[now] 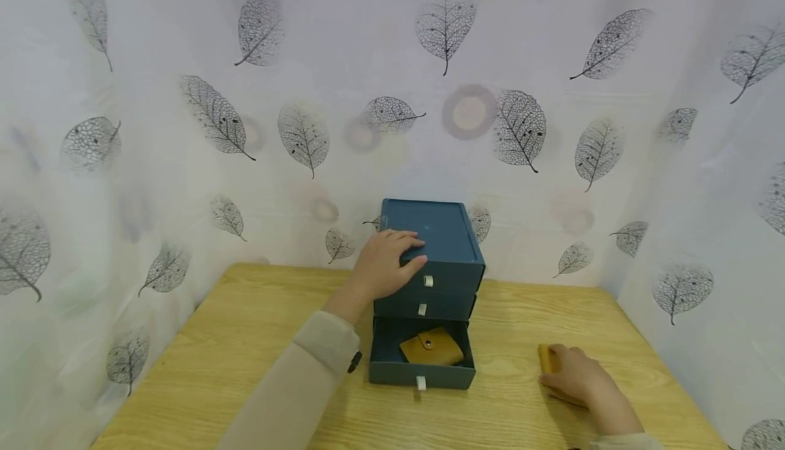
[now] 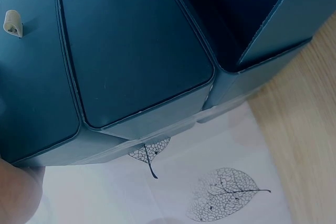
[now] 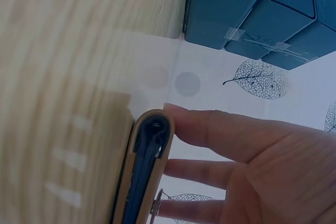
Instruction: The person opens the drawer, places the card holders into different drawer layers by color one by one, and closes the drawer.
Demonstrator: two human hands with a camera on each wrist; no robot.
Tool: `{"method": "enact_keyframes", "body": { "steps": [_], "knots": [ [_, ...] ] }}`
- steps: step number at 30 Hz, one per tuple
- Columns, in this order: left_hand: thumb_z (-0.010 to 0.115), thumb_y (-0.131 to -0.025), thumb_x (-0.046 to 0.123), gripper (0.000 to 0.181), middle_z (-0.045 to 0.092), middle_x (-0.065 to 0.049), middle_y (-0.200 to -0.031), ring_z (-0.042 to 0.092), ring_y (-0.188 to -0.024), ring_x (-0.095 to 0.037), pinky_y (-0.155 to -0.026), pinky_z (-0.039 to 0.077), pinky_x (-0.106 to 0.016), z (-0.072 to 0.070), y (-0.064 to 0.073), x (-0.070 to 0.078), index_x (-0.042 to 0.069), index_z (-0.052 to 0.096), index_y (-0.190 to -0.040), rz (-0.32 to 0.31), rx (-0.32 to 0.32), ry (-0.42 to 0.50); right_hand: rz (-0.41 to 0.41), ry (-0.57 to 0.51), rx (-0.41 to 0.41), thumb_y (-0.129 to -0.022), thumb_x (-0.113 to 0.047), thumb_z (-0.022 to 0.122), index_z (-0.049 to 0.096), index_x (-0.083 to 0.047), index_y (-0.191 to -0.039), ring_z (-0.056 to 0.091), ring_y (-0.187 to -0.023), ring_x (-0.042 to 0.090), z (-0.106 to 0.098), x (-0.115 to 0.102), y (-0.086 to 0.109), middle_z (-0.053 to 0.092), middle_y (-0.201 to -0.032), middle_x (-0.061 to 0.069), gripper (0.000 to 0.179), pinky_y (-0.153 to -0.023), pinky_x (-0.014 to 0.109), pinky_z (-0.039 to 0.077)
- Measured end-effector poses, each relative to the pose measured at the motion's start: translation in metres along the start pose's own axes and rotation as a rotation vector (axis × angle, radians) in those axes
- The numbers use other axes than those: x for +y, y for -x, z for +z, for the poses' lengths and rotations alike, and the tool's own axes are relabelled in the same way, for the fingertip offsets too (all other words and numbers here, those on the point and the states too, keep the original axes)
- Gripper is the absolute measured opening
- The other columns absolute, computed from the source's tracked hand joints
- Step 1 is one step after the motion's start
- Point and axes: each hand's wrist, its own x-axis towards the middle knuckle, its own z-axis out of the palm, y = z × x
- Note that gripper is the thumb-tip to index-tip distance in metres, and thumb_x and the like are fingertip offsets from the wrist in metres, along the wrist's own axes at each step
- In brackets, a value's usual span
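Note:
My left hand [image 1: 388,262] rests over the front left of the blue drawer box [image 1: 429,221], fingers on its top and thumb near the front edge. Only a bit of that hand shows in the left wrist view. The bottom drawer [image 1: 392,372] is pulled out, holding a tan snap wallet [image 1: 437,351]. To the right, my right hand [image 1: 576,373] grips a second tan wallet [image 1: 548,358] low at the table. The right wrist view shows this wallet's end, with blue inside; thumb and fingers touch it, and the hand partly hides it from above.
The wooden table [image 1: 257,341] carries the box near its back edge. White curtains [image 1: 343,41] printed with leaves hang behind and at both sides. The two upper drawers are closed, each with a pale pull tab [image 1: 428,280].

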Motion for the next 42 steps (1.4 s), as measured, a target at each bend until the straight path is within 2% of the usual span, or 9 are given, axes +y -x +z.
{"method": "enact_keyframes", "body": {
  "steps": [6, 9, 14, 21, 33, 42],
  "knots": [
    [0.052, -0.103, 0.045, 0.042, 0.053, 0.000, -0.147, 0.045, -0.138, -0.025, -0.117, 0.031, -0.047, 0.000, 0.001, 0.000, 0.022, 0.063, -0.137, 0.004, 0.009, 0.000, -0.099, 0.001, 0.034, -0.084, -0.033, 0.079, 0.052, 0.012, -0.133, 0.053, -0.107, 0.062, 0.003, -0.001, -0.002, 0.051, -0.124, 0.043, 0.072, -0.089, 0.071, 0.045],
    [0.052, -0.103, 0.045, 0.042, 0.053, 0.000, -0.147, 0.045, -0.138, -0.024, -0.117, 0.031, -0.047, 0.000, 0.001, -0.001, 0.022, 0.063, -0.137, 0.005, 0.011, -0.007, -0.111, -0.005, 0.036, -0.083, -0.032, 0.080, 0.052, 0.011, -0.134, 0.053, -0.107, 0.063, 0.004, -0.002, -0.002, 0.050, -0.126, 0.043, 0.072, -0.088, 0.071, 0.045],
    [0.052, -0.103, 0.046, 0.042, 0.053, 0.000, -0.147, 0.045, -0.137, -0.024, -0.117, 0.031, -0.047, 0.002, 0.000, -0.001, 0.022, 0.063, -0.136, 0.011, 0.016, -0.016, -0.074, 0.013, 0.039, -0.083, -0.037, 0.080, 0.052, 0.012, -0.133, 0.052, -0.108, 0.062, 0.002, -0.002, -0.002, 0.053, -0.122, 0.041, 0.077, -0.089, 0.070, 0.046],
    [0.052, -0.103, 0.047, 0.043, 0.053, 0.000, -0.147, 0.045, -0.138, -0.024, -0.118, 0.030, -0.047, 0.003, -0.001, -0.002, 0.023, 0.062, -0.137, 0.010, 0.011, -0.020, 0.025, -0.003, -0.018, -0.083, -0.051, 0.077, 0.047, 0.013, -0.136, 0.050, -0.108, 0.064, 0.002, 0.001, -0.002, 0.055, -0.118, 0.041, 0.088, -0.088, 0.074, 0.042],
    [0.052, -0.103, 0.045, 0.043, 0.053, -0.001, -0.147, 0.045, -0.138, -0.025, -0.118, 0.031, -0.048, -0.001, 0.001, 0.000, 0.021, 0.063, -0.137, 0.006, 0.005, -0.012, 0.047, 0.005, -0.028, -0.081, -0.051, 0.078, 0.046, 0.015, -0.135, 0.050, -0.111, 0.064, 0.004, -0.004, -0.003, 0.054, -0.120, 0.043, 0.091, -0.089, 0.073, 0.043],
    [0.051, -0.103, 0.046, 0.043, 0.053, 0.000, -0.147, 0.045, -0.138, -0.024, -0.118, 0.031, -0.047, 0.000, 0.001, -0.001, 0.022, 0.062, -0.137, 0.013, 0.007, -0.023, 0.072, 0.004, -0.028, -0.081, -0.043, 0.079, 0.047, 0.015, -0.135, 0.053, -0.107, 0.061, 0.003, -0.010, -0.003, 0.054, -0.118, 0.043, 0.085, -0.087, 0.069, 0.047]
  ]
}}
